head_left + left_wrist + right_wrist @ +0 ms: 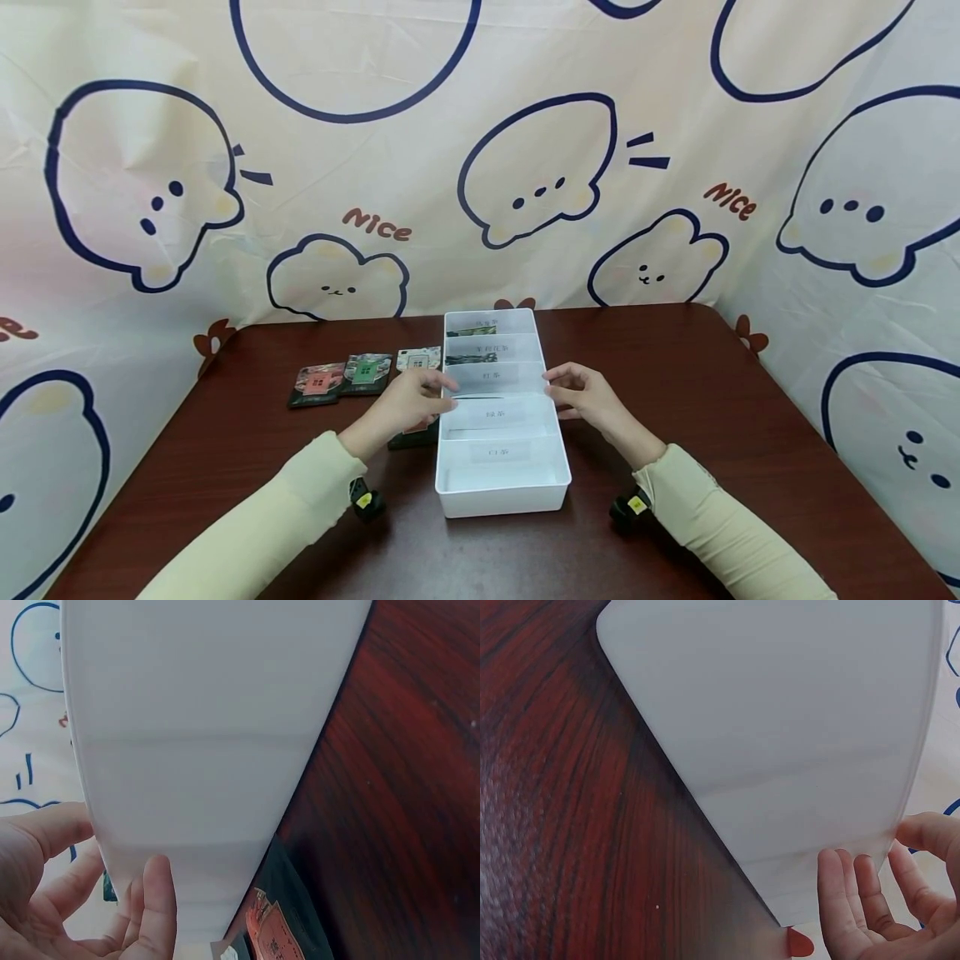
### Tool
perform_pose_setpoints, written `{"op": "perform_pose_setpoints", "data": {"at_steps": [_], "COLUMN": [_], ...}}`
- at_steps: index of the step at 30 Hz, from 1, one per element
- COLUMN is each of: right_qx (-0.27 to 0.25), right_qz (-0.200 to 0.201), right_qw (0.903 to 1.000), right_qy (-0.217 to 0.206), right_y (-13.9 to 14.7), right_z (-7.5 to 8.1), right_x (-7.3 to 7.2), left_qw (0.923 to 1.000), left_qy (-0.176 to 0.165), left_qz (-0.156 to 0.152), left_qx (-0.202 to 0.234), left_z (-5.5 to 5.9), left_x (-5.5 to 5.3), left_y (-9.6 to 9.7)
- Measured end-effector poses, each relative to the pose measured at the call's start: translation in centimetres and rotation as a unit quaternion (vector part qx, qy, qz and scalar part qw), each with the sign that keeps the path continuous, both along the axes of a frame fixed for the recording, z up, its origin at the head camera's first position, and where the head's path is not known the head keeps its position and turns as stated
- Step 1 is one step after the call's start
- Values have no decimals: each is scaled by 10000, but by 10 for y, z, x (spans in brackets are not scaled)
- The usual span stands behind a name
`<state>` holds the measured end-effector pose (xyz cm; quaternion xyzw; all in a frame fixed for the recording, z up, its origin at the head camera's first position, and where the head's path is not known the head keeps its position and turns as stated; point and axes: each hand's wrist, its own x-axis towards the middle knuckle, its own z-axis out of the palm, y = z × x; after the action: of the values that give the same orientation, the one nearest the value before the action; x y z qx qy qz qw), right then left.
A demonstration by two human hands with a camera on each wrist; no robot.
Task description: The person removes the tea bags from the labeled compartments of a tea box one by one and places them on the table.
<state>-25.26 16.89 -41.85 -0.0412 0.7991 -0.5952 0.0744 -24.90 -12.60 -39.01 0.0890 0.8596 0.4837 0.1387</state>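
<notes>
We grip the rim of the white box [504, 502] with our left hand [408, 400] at 9 o'clock and our right hand [592, 402] at 3 o'clock, fingers loosely bent. Four packets [367, 374] lie on the tabletop [712, 375] toward 9 and 10 o'clock; our left hand partly hides the nearest. The box sits mid-tabletop, opening upward, long axis running 12 to 6 o'clock.
</notes>
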Motion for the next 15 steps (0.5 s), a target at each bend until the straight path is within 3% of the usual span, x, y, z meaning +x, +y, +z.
{"op": "perform_pose_setpoints", "data": {"at_steps": [9,15], "right_qx": [-45,-61], "right_qz": [69,55], "right_qw": [10000,10000], "right_qy": [48,11], "right_y": [1,0], "right_z": [-1,0], "right_x": [1,0], "left_qw": [9985,9979], "left_qy": [160,281], "left_qz": [154,209], "left_qx": [-493,-544], "left_z": [-1,0], "left_x": [0,2], "left_y": [5,6]}}
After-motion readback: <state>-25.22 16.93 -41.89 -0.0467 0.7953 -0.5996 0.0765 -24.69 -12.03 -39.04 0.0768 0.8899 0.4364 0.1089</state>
